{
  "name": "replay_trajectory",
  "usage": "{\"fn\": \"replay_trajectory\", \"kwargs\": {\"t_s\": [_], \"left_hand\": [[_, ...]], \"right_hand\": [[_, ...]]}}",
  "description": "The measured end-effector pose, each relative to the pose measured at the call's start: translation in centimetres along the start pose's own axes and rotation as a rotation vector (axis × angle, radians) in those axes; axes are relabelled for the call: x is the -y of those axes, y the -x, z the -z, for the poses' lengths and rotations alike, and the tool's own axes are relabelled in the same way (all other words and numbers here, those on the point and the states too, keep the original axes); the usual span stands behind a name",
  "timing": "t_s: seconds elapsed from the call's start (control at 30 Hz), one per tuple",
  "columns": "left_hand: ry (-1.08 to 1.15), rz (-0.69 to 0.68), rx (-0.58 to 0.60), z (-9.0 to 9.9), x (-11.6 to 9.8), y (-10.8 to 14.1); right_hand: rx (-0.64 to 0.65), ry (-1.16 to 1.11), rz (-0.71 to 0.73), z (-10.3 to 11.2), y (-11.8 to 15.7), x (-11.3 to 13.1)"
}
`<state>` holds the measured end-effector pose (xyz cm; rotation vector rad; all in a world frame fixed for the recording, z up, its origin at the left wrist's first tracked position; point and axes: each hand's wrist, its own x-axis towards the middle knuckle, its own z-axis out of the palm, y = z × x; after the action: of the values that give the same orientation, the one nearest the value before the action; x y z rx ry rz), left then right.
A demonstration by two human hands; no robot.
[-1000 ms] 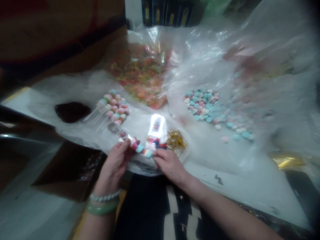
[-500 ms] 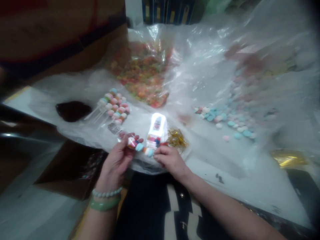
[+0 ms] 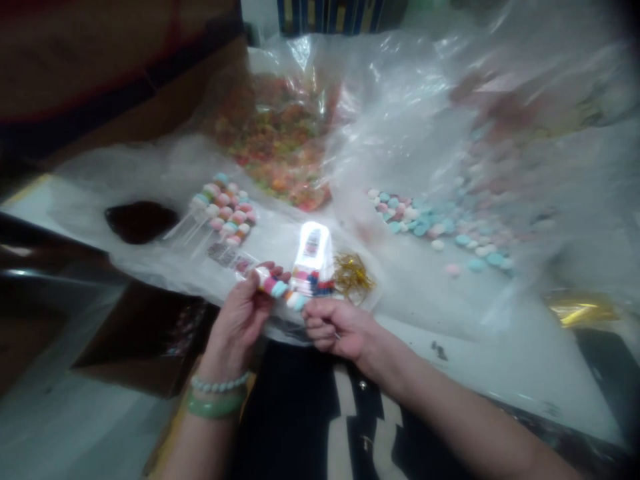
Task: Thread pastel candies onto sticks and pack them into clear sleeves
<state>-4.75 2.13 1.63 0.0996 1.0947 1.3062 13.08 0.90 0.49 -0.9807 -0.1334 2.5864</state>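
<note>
In the head view a row of pastel marshmallows (image 3: 279,289), white, pink, blue and orange, runs between my hands on a stick. My left hand (image 3: 246,310) has its fingers curled around the white and pink end. At the other end, my right hand (image 3: 337,327) pinches the stick just below the last blue piece; a bit of stick pokes out by its fingers. Right behind them lies a glossy stack of packets (image 3: 314,247) with coloured print. Gold twist ties (image 3: 353,275) are heaped beside my right hand. Blur hides whether a wrapper covers the marshmallows.
Marshmallow skewers (image 3: 230,210) lie left, near a dark round thing (image 3: 141,222). Orange gummy-like sweets (image 3: 295,160) fill a clear bag at the back. Loose pastel marshmallows (image 3: 435,227) spread right over plastic sheeting. An open cardboard box (image 3: 135,347) stands below left.
The right hand has turned, with its fingers curled in further around the stick. My left hand has shifted slightly right along with the marshmallows. The view has moved a little.
</note>
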Motion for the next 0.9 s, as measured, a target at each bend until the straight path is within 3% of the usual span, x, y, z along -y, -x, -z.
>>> {"fn": "replay_trajectory", "kwargs": {"t_s": [0.2,0.3,0.53,0.7,0.9], "left_hand": [[-0.017,0.02,-0.052,-0.2,-1.2,-0.1],[0.004,-0.021,-0.068,-0.4,-1.8,0.1],[0.033,-0.036,-0.041,-0.4,-1.2,-0.1],[0.025,-0.038,-0.049,-0.6,-1.1,-0.3],[-0.038,-0.06,0.051,-0.3,-0.6,-0.1]], "right_hand": [[-0.251,0.314,0.358,-0.6,0.2,-0.7],[-0.285,0.491,0.448,-1.0,0.4,-0.9],[-0.552,1.148,0.828,-1.2,0.9,-0.8],[-0.53,1.121,0.748,-1.0,0.8,-0.8],[-0.408,0.536,0.451,-0.8,0.3,-0.3]]}}
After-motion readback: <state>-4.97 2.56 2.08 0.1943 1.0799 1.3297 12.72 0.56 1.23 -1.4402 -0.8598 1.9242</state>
